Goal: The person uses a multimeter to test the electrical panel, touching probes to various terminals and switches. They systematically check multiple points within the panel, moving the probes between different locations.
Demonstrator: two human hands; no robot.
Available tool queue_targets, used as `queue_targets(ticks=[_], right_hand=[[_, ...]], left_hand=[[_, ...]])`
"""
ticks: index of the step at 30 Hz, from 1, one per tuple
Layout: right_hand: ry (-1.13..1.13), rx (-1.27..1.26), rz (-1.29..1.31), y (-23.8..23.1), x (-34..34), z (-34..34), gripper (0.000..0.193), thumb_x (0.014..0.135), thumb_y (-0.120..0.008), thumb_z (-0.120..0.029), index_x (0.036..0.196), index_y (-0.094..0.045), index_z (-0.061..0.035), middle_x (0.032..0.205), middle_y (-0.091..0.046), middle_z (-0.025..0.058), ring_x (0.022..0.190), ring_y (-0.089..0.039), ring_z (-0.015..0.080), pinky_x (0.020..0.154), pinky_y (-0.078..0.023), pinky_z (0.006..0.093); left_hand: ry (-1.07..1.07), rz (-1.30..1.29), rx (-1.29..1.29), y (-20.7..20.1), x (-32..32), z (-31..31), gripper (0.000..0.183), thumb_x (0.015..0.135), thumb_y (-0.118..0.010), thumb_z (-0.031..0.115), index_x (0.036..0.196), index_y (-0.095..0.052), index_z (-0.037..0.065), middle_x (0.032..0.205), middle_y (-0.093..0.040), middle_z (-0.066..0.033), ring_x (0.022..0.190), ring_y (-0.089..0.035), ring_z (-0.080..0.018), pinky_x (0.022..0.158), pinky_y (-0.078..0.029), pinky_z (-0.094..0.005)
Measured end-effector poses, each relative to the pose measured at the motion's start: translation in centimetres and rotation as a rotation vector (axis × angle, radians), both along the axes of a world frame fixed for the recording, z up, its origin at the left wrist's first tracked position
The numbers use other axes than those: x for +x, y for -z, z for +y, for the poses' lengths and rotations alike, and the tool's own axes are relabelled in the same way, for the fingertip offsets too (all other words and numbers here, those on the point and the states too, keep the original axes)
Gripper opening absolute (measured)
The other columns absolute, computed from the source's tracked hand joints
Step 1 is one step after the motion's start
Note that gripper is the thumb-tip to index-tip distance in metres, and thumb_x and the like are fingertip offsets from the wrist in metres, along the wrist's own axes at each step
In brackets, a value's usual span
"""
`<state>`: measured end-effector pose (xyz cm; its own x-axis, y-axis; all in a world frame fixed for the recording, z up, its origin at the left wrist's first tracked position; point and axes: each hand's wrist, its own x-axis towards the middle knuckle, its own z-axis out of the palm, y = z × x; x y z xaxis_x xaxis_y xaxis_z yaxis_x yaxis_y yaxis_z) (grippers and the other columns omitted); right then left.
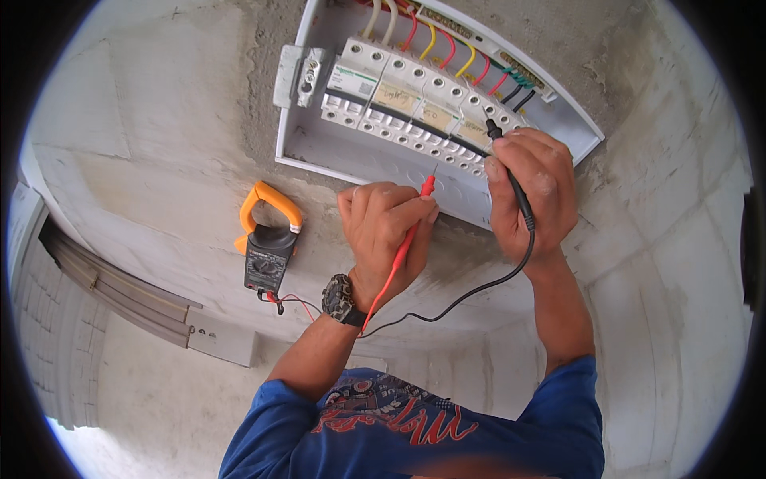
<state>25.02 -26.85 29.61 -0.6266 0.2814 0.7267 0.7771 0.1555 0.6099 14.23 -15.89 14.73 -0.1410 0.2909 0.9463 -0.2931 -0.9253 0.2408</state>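
My left hand [389,231] is closed round a red test probe [405,239], its thin metal tip pointing up by the lower row of breaker terminals. Whether the tip touches metal I cannot tell. Between the fingers of my right hand [536,188] is a black test probe [519,188], its tip reaching the upper terminals at the right part of the row of white circuit breakers [399,96]. The breakers sit inside a white wall-mounted distribution box [343,152]. Leads run from both probes toward a clamp meter [267,259] with an orange jaw, left of my wrist.
Red, yellow and white wires [431,40] enter the breakers from above, with green and dark ones at the right. A metal hinge or latch plate [299,76] stands at the box's left. Grey plastered wall [167,136] surrounds it. A long brown-grey frame [120,279] lies lower left.
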Motion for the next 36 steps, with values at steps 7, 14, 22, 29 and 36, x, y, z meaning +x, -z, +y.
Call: queue_targets(ticks=[7, 14, 22, 29, 36], right_hand=[[0.01, 0.004, -0.023, -0.4, -0.1, 0.8, 0.031, 0.086, -0.085, 0.002, 0.113, -0.071, -0.001, 0.096, -0.072, 0.0106, 0.087, -0.07, 0.0286, 0.071, -0.059, 0.039], [0.024, -0.006, 0.006, -0.8, -0.2, 1.2, 0.029, 0.086, -0.084, 0.004, 0.112, -0.072, -0.0009, 0.096, -0.073, 0.0109, 0.084, -0.071, 0.0284, 0.07, -0.058, 0.038], [0.02, -0.012, -0.016, -1.1, -0.4, 1.2, 0.027, 0.087, -0.083, 0.004, 0.11, -0.071, 0.0001, 0.096, -0.074, 0.0119, 0.084, -0.071, 0.0297, 0.071, -0.057, 0.0387], [0.118, -0.028, -0.044, -0.7, -0.2, 0.6, 0.026, 0.091, -0.08, 0.007, 0.115, -0.071, 0.0009, 0.102, -0.077, 0.0139, 0.089, -0.074, 0.0319, 0.077, -0.06, 0.0398], [0.204, -0.069, -0.02, -0.8, 0.3, 0.0, 0.018, 0.1, -0.075, 0.005, 0.117, -0.071, 0.0049, 0.108, -0.079, 0.0174, 0.094, -0.076, 0.0311, 0.082, -0.062, 0.0394]], left_hand=[[0.016, -0.018, -0.039, 0.0, 0.5, -0.2, 0.034, 0.084, -0.081, 0.0, 0.11, -0.069, 0.016, 0.102, -0.068, -0.001, 0.095, -0.062, -0.0237, 0.086, -0.037, -0.0411], [-0.008, -0.075, -0.026, -0.2, 1.0, 0.1, 0.042, 0.081, -0.084, 0.0, 0.115, -0.068, 0.018, 0.102, -0.068, 0.0006, 0.094, -0.063, -0.023, 0.085, -0.036, -0.0406], [-0.116, -0.026, -0.013, -1.0, 0.8, -0.1, 0.042, 0.082, -0.084, 0.0, 0.115, -0.065, 0.018, 0.102, -0.069, 0.0004, 0.094, -0.063, -0.023, 0.083, -0.036, -0.0412], [-0.192, -0.073, -0.063, -0.9, 1.9, -0.2, 0.043, 0.078, -0.082, 0.005, 0.114, -0.063, 0.018, 0.099, -0.066, 0.0019, 0.093, -0.064, -0.0219, 0.082, -0.035, -0.042], [-0.184, -0.191, -0.081, -1.1, 2.7, -0.5, 0.04, 0.076, -0.082, 0.007, 0.109, -0.063, 0.019, 0.094, -0.064, 0.0036, 0.084, -0.061, -0.0186, 0.077, -0.034, -0.0387]])
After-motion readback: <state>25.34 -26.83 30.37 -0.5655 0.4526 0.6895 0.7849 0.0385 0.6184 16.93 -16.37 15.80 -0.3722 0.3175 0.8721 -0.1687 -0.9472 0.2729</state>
